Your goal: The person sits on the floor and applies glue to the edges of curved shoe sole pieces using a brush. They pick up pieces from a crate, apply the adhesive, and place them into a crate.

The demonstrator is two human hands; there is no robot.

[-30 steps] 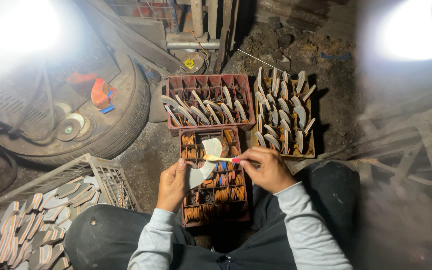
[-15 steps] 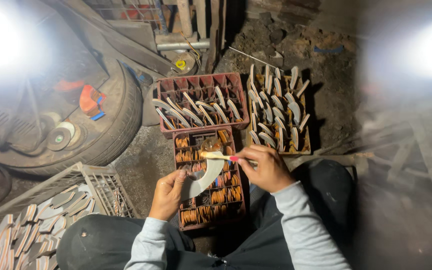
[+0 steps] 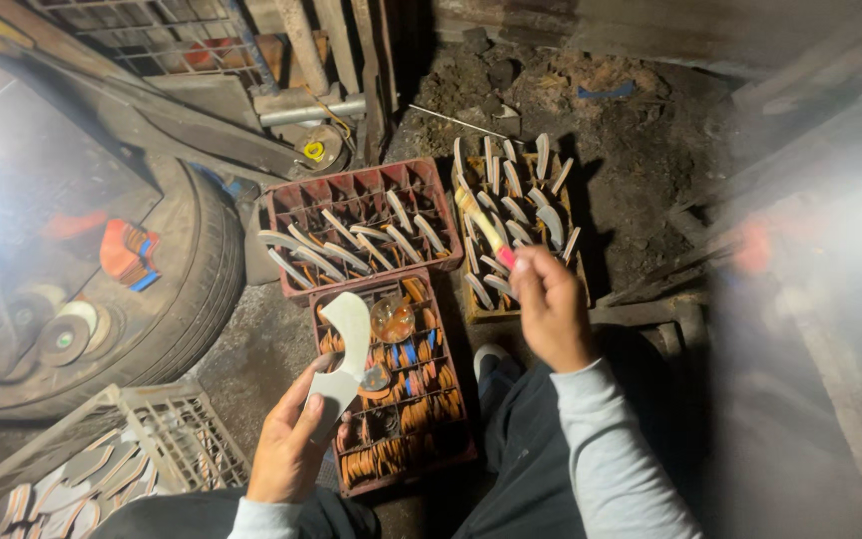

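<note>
Head cam: our left hand (image 3: 289, 446) fingers clamp a curved white piece (image 3: 343, 357), right hand (image 3: 551, 306) fingers pinch a brush (image 3: 483, 228) over the crates (image 3: 406, 399).

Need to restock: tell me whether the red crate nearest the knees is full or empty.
Mostly full: the red crate holds orange pieces in most compartments. A few cells look dark; their contents cannot be told.

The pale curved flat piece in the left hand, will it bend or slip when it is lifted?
The curved piece probably stays stiff: it stands up from the left hand without drooping. It looks thin and flat, so likely light. Its surface seems smooth, so it may slide if pinched loosely.
</note>
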